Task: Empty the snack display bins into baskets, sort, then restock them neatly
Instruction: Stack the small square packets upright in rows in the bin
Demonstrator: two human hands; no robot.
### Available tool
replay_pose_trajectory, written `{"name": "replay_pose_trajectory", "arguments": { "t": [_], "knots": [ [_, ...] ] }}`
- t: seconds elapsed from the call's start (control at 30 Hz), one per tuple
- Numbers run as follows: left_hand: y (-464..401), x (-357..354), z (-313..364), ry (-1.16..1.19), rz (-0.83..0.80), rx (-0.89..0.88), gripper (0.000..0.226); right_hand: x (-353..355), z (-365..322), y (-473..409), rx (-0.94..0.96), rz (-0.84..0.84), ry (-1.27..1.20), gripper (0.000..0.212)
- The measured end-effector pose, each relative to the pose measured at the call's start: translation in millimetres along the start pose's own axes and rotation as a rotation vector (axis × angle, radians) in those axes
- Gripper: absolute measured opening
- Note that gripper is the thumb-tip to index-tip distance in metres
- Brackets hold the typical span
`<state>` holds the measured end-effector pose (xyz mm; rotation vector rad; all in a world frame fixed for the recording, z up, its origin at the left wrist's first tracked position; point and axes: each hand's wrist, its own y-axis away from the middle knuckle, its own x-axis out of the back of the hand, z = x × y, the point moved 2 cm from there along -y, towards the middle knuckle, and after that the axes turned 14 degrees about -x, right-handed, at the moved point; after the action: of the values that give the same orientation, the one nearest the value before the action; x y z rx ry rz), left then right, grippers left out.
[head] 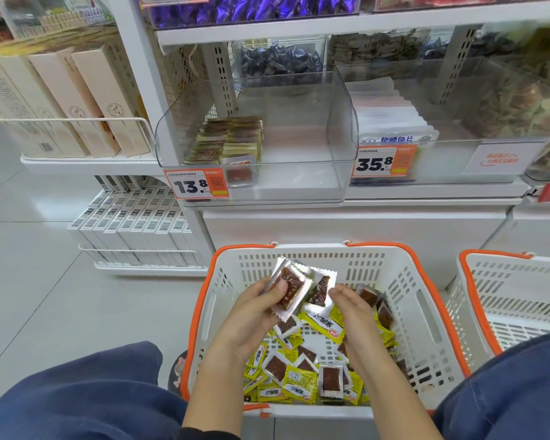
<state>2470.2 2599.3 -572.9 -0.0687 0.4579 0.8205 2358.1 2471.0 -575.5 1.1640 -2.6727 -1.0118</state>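
Note:
A white basket with an orange rim (pixel 426 300) stands on the floor between my knees, holding several yellow and clear snack packets (pixel 299 376). Above it my left hand (pixel 251 315) grips a small stack of clear packets with brown snack inside (pixel 291 289). My right hand (pixel 353 309) touches the right edge of that stack with its fingertips, fingers loosely bent. On the shelf, the clear display bin (pixel 340 131) holds neat rows of the same packets (pixel 229 138) at its left side; the rest of its floor is bare.
A second white and orange basket (pixel 515 290) stands at the right. A neighbouring bin holds white pouches (pixel 391 119) behind a 35.8 price tag (pixel 381 161). Boxed goods (pixel 61 103) fill wire racks on the left. Pale tiled floor (pixel 45 296) lies left.

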Motion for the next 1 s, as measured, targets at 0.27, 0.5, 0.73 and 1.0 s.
{"name": "replay_pose_trajectory", "arguments": {
  "t": [0.27,0.5,0.73,1.0],
  "knots": [
    [2.3,-12.1,-17.5,-0.247,0.096,0.044,0.045,-8.9,9.7,-1.3,-0.048,-0.014,0.039,0.016],
    [4.6,-15.0,-26.0,-0.034,0.288,0.065,0.038,-10.3,9.9,5.0,-0.151,-0.036,0.100,0.056],
    [5.0,-8.6,-33.1,-0.071,0.450,0.039,0.024,-15.8,4.1,4.4,0.278,0.025,0.253,0.032],
    [-0.9,-23.0,-45.7,-0.225,0.395,0.075,0.037,-22.7,24.3,0.9,0.274,0.030,0.198,0.037]
  ]
}}
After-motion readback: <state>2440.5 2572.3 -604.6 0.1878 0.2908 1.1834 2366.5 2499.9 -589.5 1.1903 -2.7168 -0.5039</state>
